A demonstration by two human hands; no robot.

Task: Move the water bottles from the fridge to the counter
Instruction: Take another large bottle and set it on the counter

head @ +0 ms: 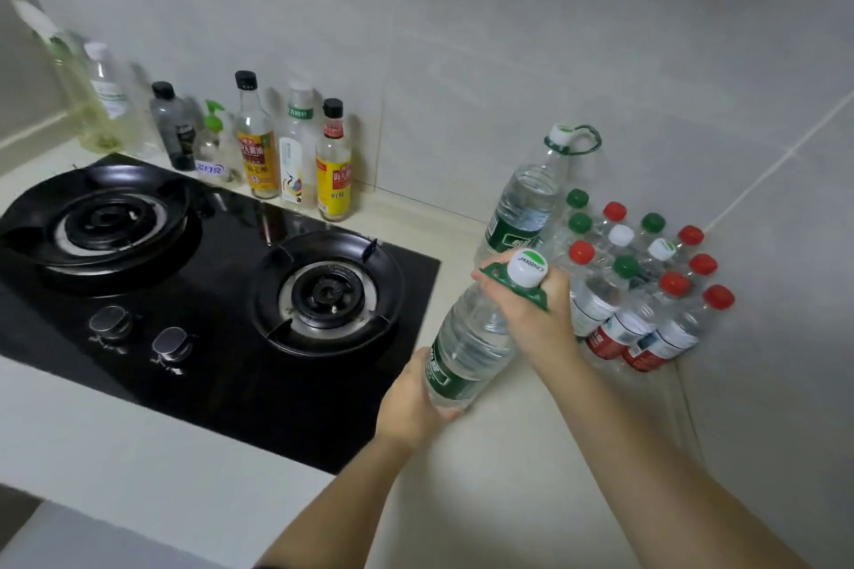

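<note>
A large clear water bottle [471, 337] with a green label, white cap and green carry handle is tilted over the cream counter [499, 476], right of the stove. My left hand [411, 402] cups its base. My right hand [531, 310] grips its neck at the handle. Behind it, against the wall, a second large water bottle [527, 203] stands upright. To the right, several small water bottles [642, 286] with red, green and white caps stand packed together in the corner.
A black two-burner gas stove [208, 273] with two knobs fills the counter's left side. Several oil, sauce and soap bottles [259, 143] line the tiled wall behind it. The wall closes off the counter at the back and right.
</note>
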